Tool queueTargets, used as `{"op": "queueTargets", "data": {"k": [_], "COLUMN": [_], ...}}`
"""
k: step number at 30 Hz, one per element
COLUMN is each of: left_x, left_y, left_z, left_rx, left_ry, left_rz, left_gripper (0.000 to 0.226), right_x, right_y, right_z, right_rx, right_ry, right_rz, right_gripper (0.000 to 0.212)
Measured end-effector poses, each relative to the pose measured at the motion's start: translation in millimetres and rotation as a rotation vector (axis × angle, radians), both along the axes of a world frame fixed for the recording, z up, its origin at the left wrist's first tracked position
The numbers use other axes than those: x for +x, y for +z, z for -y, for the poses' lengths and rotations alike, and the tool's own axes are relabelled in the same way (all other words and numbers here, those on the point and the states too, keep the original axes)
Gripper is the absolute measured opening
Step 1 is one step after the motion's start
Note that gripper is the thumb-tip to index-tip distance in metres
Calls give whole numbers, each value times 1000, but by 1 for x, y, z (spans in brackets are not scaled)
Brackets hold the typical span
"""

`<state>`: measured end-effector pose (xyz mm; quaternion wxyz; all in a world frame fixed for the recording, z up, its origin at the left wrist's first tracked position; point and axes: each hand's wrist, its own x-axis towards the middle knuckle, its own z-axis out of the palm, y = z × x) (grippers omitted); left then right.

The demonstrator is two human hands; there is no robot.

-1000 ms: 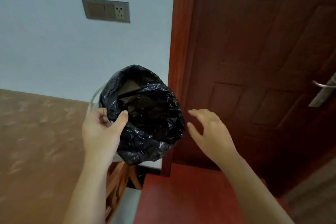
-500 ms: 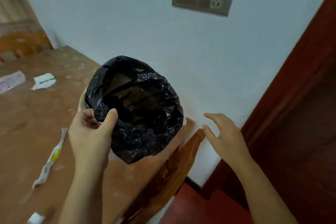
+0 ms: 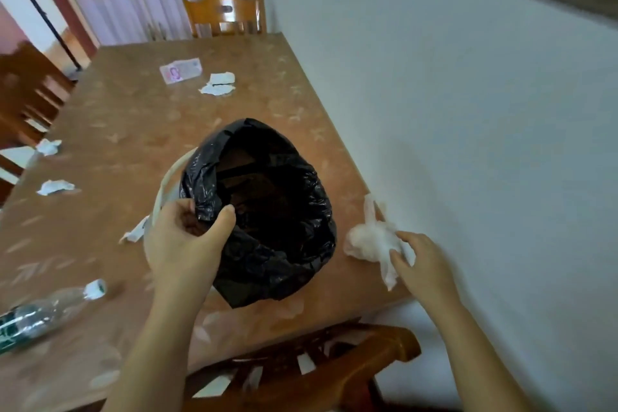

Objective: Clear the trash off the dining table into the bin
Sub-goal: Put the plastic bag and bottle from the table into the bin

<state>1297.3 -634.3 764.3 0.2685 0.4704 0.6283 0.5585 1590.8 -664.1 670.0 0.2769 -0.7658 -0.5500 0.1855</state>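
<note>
My left hand [image 3: 187, 237] grips the rim of a white bin [image 3: 164, 187] lined with a black bag [image 3: 267, 231], held tilted above the brown dining table [image 3: 140, 130]. At the table's right edge by the wall, my right hand [image 3: 421, 264] pinches a crumpled white tissue [image 3: 371, 241]. More trash lies on the table: an empty plastic bottle [image 3: 43, 314] at the near left, paper scraps [image 3: 55, 187] on the left, white scraps [image 3: 219, 84] and a pink wrapper [image 3: 180, 70] at the far end.
A wooden chair [image 3: 301, 368] stands tucked in just below me at the table's near edge. Another chair [image 3: 222, 15] stands at the far end and one [image 3: 30, 90] at the left. A white wall [image 3: 468, 110] runs along the table's right side.
The view has swung left from the door to the dining table. My left hand still holds the bin, and my right hand has reached down and taken hold of the tissue.
</note>
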Motion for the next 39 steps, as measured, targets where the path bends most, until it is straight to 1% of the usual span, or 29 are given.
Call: {"op": "queueTargets", "data": {"k": [3,7,12,15,18,21,24,27,31,34,39], "left_x": [16,32,36,32,27,24,18,10,1,-7,-17], "left_y": [-7,-12,-14,-15,-16,-19,-19,-21,-19,-18,-18], "left_z": [3,9,10,12,13,15,19,23,29,33,36], "left_rx": [-26,-58,-70,-67,-75,-80,-82,-91,-91,-94,-88], "left_ry": [41,73,93,91,113,121,91,76,50,21,1], "left_rz": [1,-12,-26,-17,12,40,40,56,91,119,102], "left_gripper": [23,21,18,18,17,17,15,16,20,20,23], "right_x": [12,20,25,21,15,12,11,7,-3,-14,-43], "right_y": [-19,-39,-60,-66,-69,-66,-54,-36,-7,17,63], "right_z": [-26,-53,-77,-81,-76,-69,-64,-63,-60,-62,-60], "right_rx": [-43,-52,-165,-207,-205,-190,-123,-49,133,251,456], "right_ry": [68,126,161,179,165,138,76,22,-63,-72,0], "right_rz": [-4,51,121,171,206,175,96,22,-128,-258,-316], "right_gripper": [36,40,43,39,28,19,11,9,2,8,13]}}
